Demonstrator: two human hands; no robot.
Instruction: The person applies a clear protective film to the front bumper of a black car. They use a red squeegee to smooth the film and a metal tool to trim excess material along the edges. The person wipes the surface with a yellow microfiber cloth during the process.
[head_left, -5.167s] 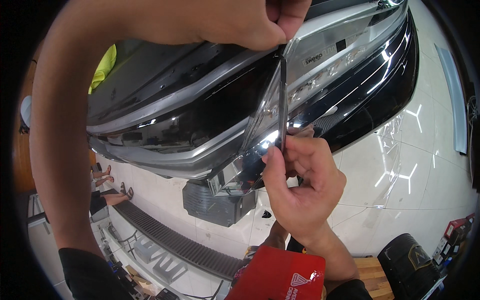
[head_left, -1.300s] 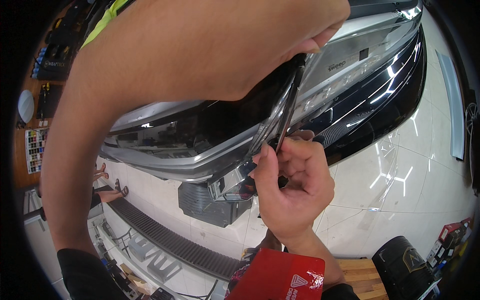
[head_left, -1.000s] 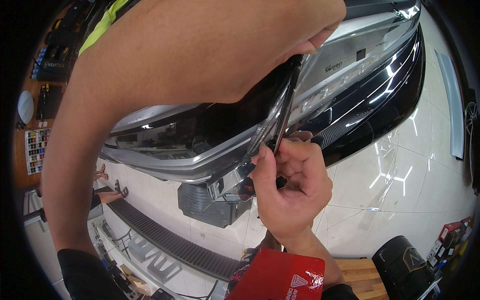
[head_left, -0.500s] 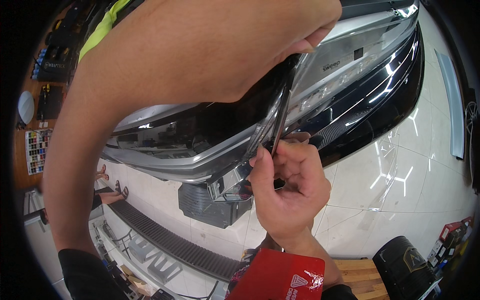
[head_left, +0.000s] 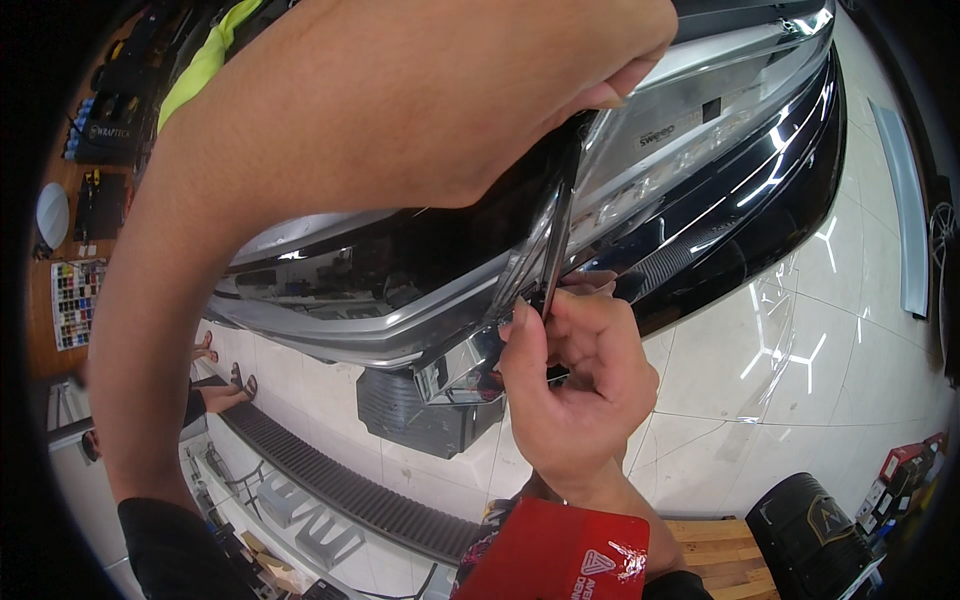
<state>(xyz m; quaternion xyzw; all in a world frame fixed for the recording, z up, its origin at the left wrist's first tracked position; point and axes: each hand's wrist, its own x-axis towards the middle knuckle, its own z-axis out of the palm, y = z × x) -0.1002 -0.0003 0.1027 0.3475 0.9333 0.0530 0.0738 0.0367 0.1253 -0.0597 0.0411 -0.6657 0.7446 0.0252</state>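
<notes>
A narrow, shiny strip of film (head_left: pixel 561 228) is stretched taut and gathered between my hands, over a glossy black car body part (head_left: pixel 345 270) with silver trim (head_left: pixel 385 332). My left hand (head_left: pixel 625 50) is closed at the strip's upper end; the arm reaches across the top and hides part of the car. Lower down, my right hand (head_left: pixel 585 375) pinches the strip's lower end between thumb and forefinger, its other fingers curled. Clear, wrinkled film (head_left: pixel 650 175) lies over the silver surface beside the strip. A chrome-edged corner piece (head_left: pixel 460 372) sits just left of my right hand.
A red, card-like piece (head_left: pixel 560 555) is close below my right wrist. A dark box-like object (head_left: pixel 425 412) stands on the pale tiled floor (head_left: pixel 720 440). A ribbed dark strip (head_left: pixel 340 480), a black drum (head_left: pixel 815 530) and a wooden surface (head_left: pixel 710 540) lie around. Another person's feet (head_left: pixel 240 385) show at left.
The lower end of the strip has shifted slightly left and down with my right hand. My left hand has barely moved; both keep their hold.
</notes>
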